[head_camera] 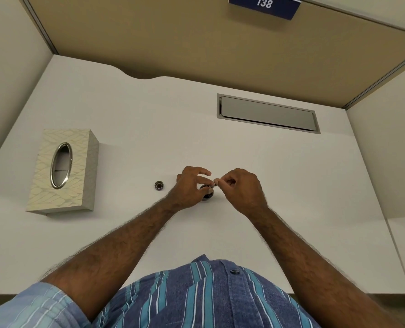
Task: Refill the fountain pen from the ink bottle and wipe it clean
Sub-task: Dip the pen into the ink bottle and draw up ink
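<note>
A dark glass ink bottle (207,194) stands on the white desk (291,185), mostly covered by my left hand (187,185), which wraps around its left side. Its round dark cap (159,185) lies on the desk a little to the left. My right hand (239,188) hovers just right of the bottle with thumb and forefinger pinched on a thin metallic part of the fountain pen (213,184) directly over the bottle's mouth. The pen itself is almost wholly hidden by the fingers.
A patterned tissue box (78,176) with an oval metal opening sits at the desk's left. A metal cable flap (268,113) is set into the desk at the back right. Partition walls enclose the desk on three sides.
</note>
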The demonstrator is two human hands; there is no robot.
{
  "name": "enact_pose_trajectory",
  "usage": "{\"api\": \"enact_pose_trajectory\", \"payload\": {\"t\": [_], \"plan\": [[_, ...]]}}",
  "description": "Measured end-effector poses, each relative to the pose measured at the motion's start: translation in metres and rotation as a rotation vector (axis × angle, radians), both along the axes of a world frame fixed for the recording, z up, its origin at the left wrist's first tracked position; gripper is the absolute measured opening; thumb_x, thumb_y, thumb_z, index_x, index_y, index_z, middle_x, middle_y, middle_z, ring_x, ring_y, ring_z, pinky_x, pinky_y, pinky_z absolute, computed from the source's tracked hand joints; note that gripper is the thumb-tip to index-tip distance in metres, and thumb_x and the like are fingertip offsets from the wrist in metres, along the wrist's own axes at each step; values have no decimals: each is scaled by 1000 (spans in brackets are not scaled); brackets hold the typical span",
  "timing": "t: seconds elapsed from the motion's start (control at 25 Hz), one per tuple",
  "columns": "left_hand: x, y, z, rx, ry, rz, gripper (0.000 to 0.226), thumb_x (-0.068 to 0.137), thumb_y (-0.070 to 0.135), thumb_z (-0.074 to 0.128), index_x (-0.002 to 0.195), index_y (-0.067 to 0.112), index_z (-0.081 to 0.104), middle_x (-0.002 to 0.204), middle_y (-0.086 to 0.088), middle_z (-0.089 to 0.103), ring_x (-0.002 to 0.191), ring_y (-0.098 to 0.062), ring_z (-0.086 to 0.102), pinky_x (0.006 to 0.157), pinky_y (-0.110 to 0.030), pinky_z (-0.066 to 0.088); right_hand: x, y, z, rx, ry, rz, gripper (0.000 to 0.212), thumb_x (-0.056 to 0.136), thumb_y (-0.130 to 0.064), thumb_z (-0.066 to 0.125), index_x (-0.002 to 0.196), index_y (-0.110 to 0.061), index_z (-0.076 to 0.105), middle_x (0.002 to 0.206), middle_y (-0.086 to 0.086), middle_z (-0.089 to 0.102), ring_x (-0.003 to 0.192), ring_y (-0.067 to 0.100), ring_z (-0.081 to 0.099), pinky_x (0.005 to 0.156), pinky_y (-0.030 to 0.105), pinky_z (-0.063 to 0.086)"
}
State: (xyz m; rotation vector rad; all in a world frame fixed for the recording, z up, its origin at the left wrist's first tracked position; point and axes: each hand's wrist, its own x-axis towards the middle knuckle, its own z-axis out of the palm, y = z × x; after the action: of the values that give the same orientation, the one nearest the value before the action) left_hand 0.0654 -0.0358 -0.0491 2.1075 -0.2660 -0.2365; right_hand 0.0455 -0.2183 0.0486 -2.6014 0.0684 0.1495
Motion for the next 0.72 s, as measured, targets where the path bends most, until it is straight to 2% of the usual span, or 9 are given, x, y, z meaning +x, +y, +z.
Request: {"api": "enact_pose_trajectory", "payload": {"t": [0.16, 0.24, 0.32, 0.4, 0.48, 0.6, 0.72], "plan": [[1, 1, 0, -8, 27, -1, 12, 87, 33, 80, 99, 34, 81, 119, 33, 59, 131, -9, 42, 113, -49, 29, -1, -5, 3, 52, -2, 50, 16, 93, -36, 79, 100, -22, 81, 92, -7, 74, 83, 12, 67, 79, 31, 54], [1, 1, 0, -4, 20, -5, 13, 87, 32, 80, 99, 33, 81, 117, 39, 56, 131, -6, 40, 113, -48, 28, -1, -7, 2, 24, -7, 62, 13, 94, -34, 77, 94, -21, 81, 91, -6, 75, 82, 12, 67, 77, 33, 54], [1, 1, 0, -4, 13, 0, 13, 87, 32, 80, 100, 32, 81, 115, 42, 55, 131, -5, 40, 114, -47, 27, -1, -5, 0, -26, -8, 50, 20, 95, -38, 76, 86, -21, 79, 84, -7, 73, 77, 12, 63, 71, 31, 49], [0, 0, 1, -20, 18, 14, 14, 86, 30, 81, 100, 31, 80, 113, 40, 57, 131, -7, 42, 114, -48, 28, -2, -4, -2, -55, -8, 20, 29, 95, -44, 74, 77, -22, 73, 77, -9, 68, 72, 12, 60, 67, 29, 44], [-1, 0, 2, -20, 13, 23, 14, 86, 30, 82, 100, 31, 80, 113, 36, 60, 131, -8, 42, 114, -48, 28, -4, -2, -2, -31, -12, -5, 32, 93, -50, 74, 76, -24, 69, 77, -10, 66, 72, 10, 60, 66, 28, 44], [0, 0, 2, -20, 6, 25, 17, 86, 29, 82, 102, 28, 79, 112, 35, 61, 130, -9, 43, 113, -49, 29, -6, -1, 1, 63, -26, -7, 22, 91, -46, 78, 96, -25, 75, 88, -11, 70, 77, 9, 64, 73, 27, 51], [0, 0, 2, -12, 4, 19, 22, 86, 30, 81, 107, 26, 77, 106, 42, 59, 125, -2, 40, 113, -48, 29, -8, -4, 2, 52, -33, 28, 12, 93, -35, 77, 93, -24, 76, 89, -10, 71, 76, 9, 65, 76, 32, 53]]}}
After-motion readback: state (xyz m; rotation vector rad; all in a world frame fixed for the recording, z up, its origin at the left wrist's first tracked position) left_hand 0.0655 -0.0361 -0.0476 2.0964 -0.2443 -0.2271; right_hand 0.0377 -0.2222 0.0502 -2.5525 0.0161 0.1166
